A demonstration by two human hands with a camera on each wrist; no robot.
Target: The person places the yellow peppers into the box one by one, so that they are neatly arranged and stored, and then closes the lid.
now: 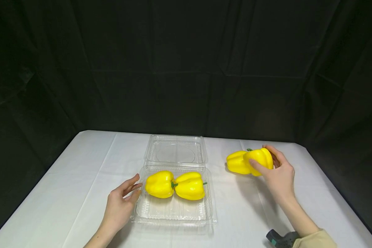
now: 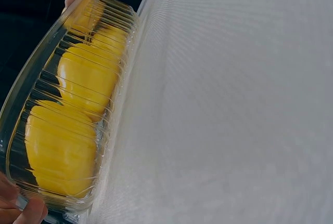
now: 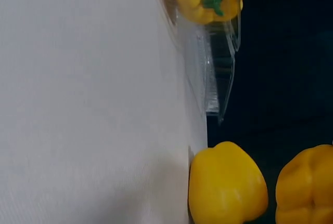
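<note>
Two yellow bell peppers [image 1: 189, 187] lie on their sides, end to end, in the base of an open clear plastic clamshell container [image 1: 173, 210], both stems towards the right edge of the white-clothed table [image 1: 80, 193]. The container sits midway along the table, its lid [image 1: 177, 151] laid back close to the far edge. The left hand [image 1: 119, 206] is at the base's left side, thumb and fingers pinching its rim, as the left wrist view shows.

Near the table's far right corner, the right hand [image 1: 280, 174] grips a third pepper [image 1: 261, 159], thumb on the near side and fingers behind, clear of the cloth. A fourth pepper [image 1: 236, 162] rests on the table just to its left, partly covered by it in the head view; the right wrist view shows a gap between them. Behind the far edge hangs a black curtain [image 1: 173, 69]. A beige sleeve [image 1: 316, 240] covers the right forearm.
</note>
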